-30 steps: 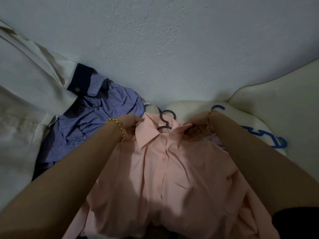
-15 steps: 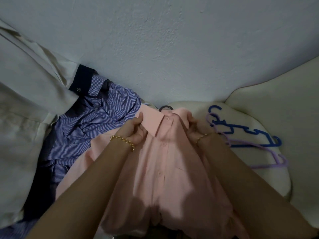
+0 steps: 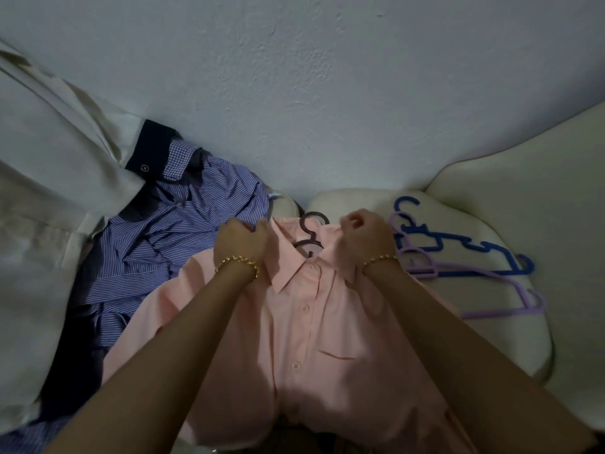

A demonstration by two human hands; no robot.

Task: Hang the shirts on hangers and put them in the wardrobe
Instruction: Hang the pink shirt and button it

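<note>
**Fingers curled on the collar of the pink shirt**

Fingers of the left hand are bent and pinch the left side of the shirt's collar. Those of the right hand are drawn into a loose fist that grips the cloth at the collar's right side. Each wrist carries a gold bracelet, and both forearms reach over the shirt from its lower edge.

The pink shirt lies front-up and spread flat, with its collar at the far end, its button placket running down the middle, and a chest pocket just right of the placket. A dark hanger sits inside the shirt. Only the hanger's hook and neck show, rising out of the collar opening between the two hands.

Left of the pink shirt, and partly under its left shoulder, a striped blue shirt lies crumpled, with a dark navy cuff at its far end. Further left, a pale garment lies beside the striped one and overlaps its edge.

Right of the pink shirt, a blue hanger and a lilac hanger lie crossed on a cream cushion, touching one another. The lilac one lies just beside the shirt's right shoulder. Beyond the collar stands a textured white wall.
</note>
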